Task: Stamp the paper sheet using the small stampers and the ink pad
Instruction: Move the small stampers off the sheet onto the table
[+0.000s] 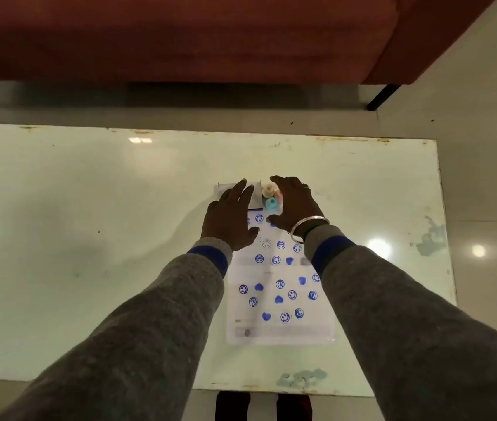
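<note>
The room around me is dim, and the light falls from above: lamps glare back as white spots off the glossy table (89, 208), one near its far edge, a strong one by my right sleeve (393, 299), more on the floor (484, 208) at right. My arms cast soft grey shadows to the left. The picture is soft and a little grainy, the printed lines on the paper (280, 299) smeared, and straight edges bow outward toward the corners.

Both hands reach to twelve o'clock over the stamped paper sheet (277, 287): the left hand (231, 218) spread above the ink pad (254, 198), the right hand (292, 205) beside three small stampers (271, 196), fingers loose.
</note>
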